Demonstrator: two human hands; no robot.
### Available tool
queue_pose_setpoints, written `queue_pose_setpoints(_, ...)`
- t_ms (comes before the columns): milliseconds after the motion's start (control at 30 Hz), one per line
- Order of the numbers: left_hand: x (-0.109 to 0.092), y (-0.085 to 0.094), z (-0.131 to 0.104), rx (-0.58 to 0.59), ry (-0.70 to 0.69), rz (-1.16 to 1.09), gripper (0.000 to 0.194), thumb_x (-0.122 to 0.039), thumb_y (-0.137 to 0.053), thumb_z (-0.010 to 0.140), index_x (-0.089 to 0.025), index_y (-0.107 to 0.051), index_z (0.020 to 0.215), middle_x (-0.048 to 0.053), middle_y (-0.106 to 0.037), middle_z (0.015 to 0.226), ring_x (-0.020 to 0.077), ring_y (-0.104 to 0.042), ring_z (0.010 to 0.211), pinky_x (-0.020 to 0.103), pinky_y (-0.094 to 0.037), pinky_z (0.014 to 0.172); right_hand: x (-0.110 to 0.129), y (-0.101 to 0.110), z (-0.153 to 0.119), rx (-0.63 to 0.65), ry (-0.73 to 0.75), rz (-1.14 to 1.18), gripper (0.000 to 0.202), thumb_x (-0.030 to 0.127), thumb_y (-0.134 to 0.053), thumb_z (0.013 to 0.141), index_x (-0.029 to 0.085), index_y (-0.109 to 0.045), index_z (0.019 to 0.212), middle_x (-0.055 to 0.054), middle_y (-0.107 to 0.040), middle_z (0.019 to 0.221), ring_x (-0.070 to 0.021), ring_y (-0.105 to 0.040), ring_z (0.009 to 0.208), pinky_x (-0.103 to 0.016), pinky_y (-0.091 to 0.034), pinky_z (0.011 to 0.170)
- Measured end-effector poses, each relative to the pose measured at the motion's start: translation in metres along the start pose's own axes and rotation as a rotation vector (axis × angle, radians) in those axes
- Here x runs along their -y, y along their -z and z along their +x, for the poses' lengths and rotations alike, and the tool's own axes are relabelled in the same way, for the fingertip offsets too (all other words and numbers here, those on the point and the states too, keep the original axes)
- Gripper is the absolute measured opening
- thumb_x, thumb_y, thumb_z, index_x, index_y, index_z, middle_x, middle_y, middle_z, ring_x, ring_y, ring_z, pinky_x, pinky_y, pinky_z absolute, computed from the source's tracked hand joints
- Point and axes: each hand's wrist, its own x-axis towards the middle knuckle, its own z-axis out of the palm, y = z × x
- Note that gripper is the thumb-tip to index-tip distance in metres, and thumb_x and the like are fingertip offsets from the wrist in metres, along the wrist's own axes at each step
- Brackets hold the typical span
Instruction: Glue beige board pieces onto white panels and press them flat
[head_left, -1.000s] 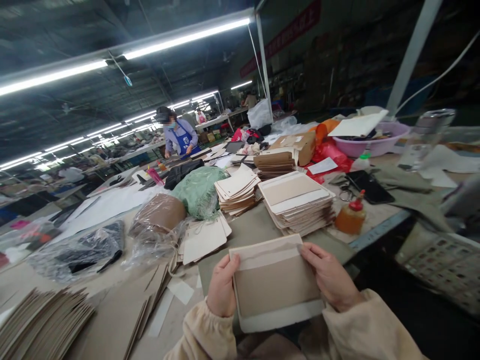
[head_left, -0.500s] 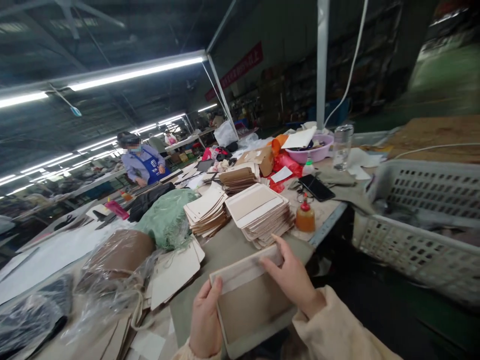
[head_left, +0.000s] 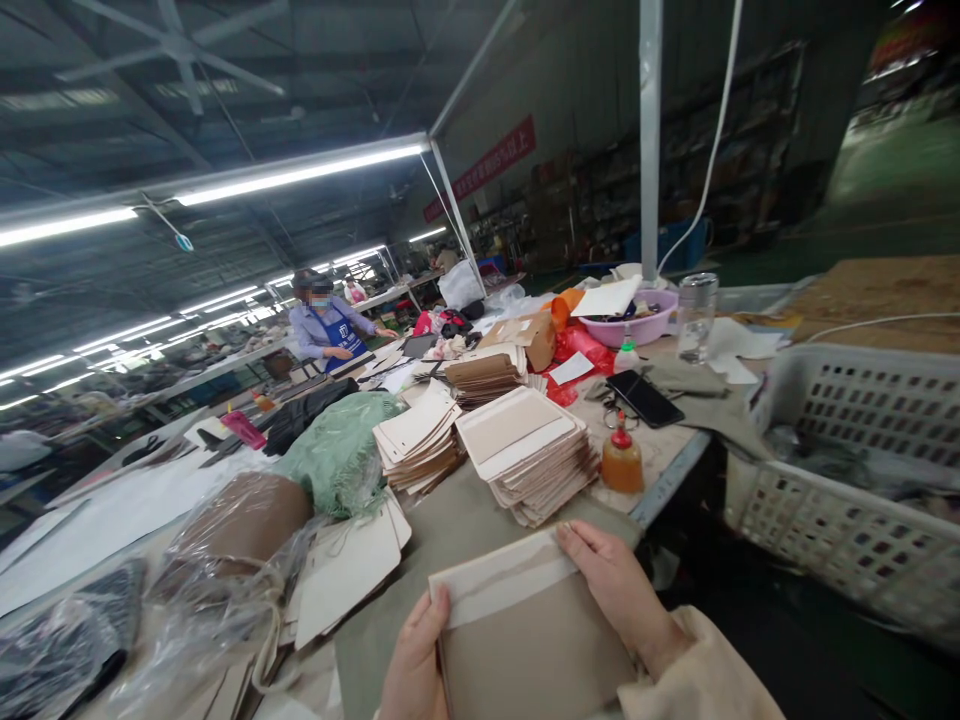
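Both hands hold one tan card panel at the near edge of the table.

Beyond the grip stand two fanned stacks of like panels, the nearer stack and the farther stack, which I judge finished pieces, with no telling how many remain; right of the grip sits one white basket; the card panel lies flat between the hands, one pale strip across its top; the left hand clasps its left edge, the right hand presses its right top corner; one amber glue bottle stands just beyond.
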Motion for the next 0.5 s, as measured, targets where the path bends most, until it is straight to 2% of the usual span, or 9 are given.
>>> queue_pose_setpoints(100,-0.001,-0.001,0.001,0.007,0.025,0.000,0.053,-0.040,-0.071,0.072,-0.017,-0.061,0.119,0.013,-0.073,0.095,0.0320,-0.070,0.085,0.047,-0.055,0.081,0.001,0.003,0.001,0.075,-0.059,0.128,0.042,0.055,-0.050,0.085,0.016,-0.061,0.074,0.000,-0.057,0.068,-0.0168,-0.053,0.069,-0.025,-0.041,0.064)
queue_pose_setpoints(200,-0.012,-0.001,0.007,0.014,0.050,-0.002,0.055,-0.040,-0.070,0.073,-0.016,-0.059,0.121,0.014,-0.073,0.097,0.0337,-0.069,0.088,0.049,-0.054,0.082,-0.004,0.013,0.002,0.158,-0.185,0.389,0.043,0.056,-0.050,0.085,0.019,-0.065,0.099,-0.003,-0.064,0.075,-0.0190,-0.060,0.071,-0.028,-0.047,0.066)
queue_pose_setpoints(300,-0.037,-0.009,0.023,0.004,0.062,0.003,0.053,-0.039,-0.066,0.078,-0.015,-0.056,0.124,0.015,-0.073,0.097,0.0329,-0.069,0.090,0.048,-0.055,0.083,-0.019,0.028,0.000,0.097,-0.337,0.567,0.050,0.058,-0.050,0.085,0.023,-0.057,0.120,-0.005,-0.066,0.085,-0.0167,-0.062,0.070,-0.025,-0.048,0.061)
queue_pose_setpoints(400,-0.070,-0.029,0.053,-0.031,0.002,0.017,0.049,-0.035,-0.063,0.082,-0.013,-0.054,0.125,0.014,-0.073,0.096,0.0296,-0.070,0.086,0.045,-0.056,0.081,-0.038,0.037,-0.007,0.043,-0.387,0.524,0.048,0.057,-0.057,0.081,0.022,-0.060,0.114,-0.005,-0.065,0.090,-0.0133,-0.061,0.070,-0.021,-0.046,0.058)
queue_pose_setpoints(500,-0.100,-0.058,0.095,-0.063,-0.142,0.004,0.044,-0.026,-0.061,0.084,-0.015,-0.051,0.126,0.011,-0.073,0.095,0.0246,-0.071,0.080,0.041,-0.058,0.078,-0.059,0.032,-0.013,0.067,-0.444,0.381,0.049,0.059,-0.064,0.073,0.022,-0.066,0.104,-0.004,-0.063,0.082,-0.0127,-0.058,0.064,-0.020,-0.043,0.052)
